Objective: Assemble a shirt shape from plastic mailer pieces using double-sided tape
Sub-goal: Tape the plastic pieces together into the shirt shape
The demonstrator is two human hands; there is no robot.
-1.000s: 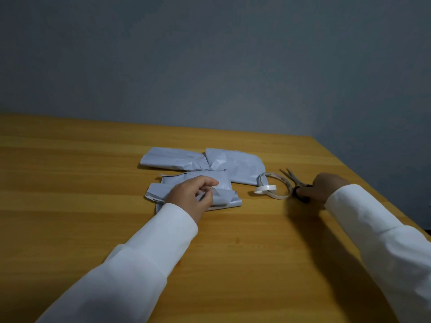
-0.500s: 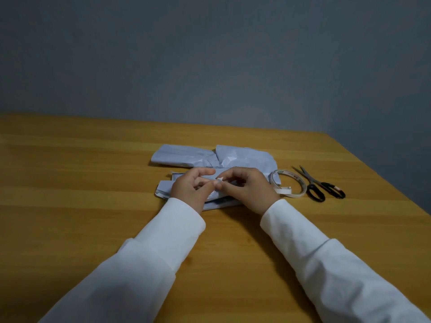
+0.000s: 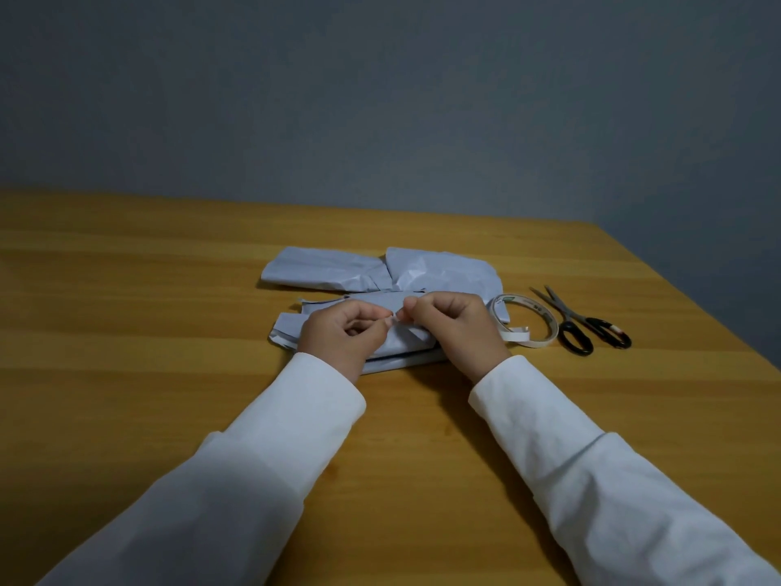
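Grey mailer pieces (image 3: 382, 270) on wooden surface (image 3: 126, 289); left hand (image 3: 342, 338) and right hand (image 3: 454, 329) together pinching small tape strip (image 3: 395, 328), likely peeling backing; next, press pieces together.

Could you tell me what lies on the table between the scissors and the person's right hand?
The tape roll lies there, right of the right hand and left of the scissors, in the head view.

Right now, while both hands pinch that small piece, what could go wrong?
The tape bit pinched between left hand and right hand is tiny; it may stick to fingers or fold.
The loose mailer pieces could shift.
The tape roll has a free end that might catch the sleeve.
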